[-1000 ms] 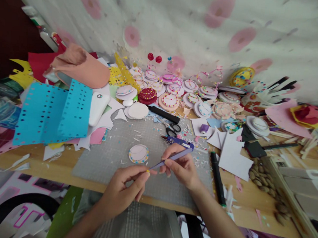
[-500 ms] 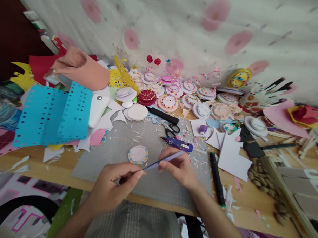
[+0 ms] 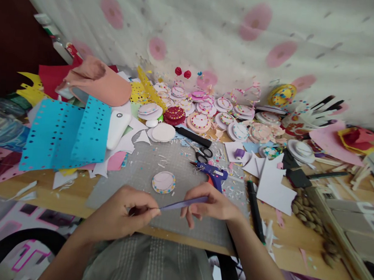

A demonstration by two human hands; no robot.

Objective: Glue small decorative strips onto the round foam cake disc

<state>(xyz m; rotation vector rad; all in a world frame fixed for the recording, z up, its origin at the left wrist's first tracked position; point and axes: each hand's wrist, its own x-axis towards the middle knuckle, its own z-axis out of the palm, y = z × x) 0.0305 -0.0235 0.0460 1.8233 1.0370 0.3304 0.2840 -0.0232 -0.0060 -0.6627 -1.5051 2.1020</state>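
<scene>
A narrow purple strip [image 3: 174,205], which looks like paper or foam, is stretched between my two hands above the front of the grey cutting mat [image 3: 132,170]. My left hand [image 3: 126,213] pinches one end of it between thumb and forefinger. Across the other end, my right hand [image 3: 210,203] has its thumb and fingers on the strip, with the lower fingers hanging loose. Just beyond the strip lies a pale oval disc [image 3: 163,182] edged with coloured beads. A blue glue gun [image 3: 215,174] rests behind my right hand, near black-handled scissors [image 3: 203,153].
Several bead-trimmed miniature hats [image 3: 200,121] crowd the back. Blue dotted sheets [image 3: 60,134], a white device [image 3: 117,128] and a peach cap [image 3: 101,82] fill the left. On the right are a black marker [image 3: 254,209], white paper scraps [image 3: 274,185] and a wooden-edged box [image 3: 334,229].
Both hands have come lower and nearer to me, with the left also shifting left. The strip now lies flatter, and more of the glue gun shows behind my right hand.
</scene>
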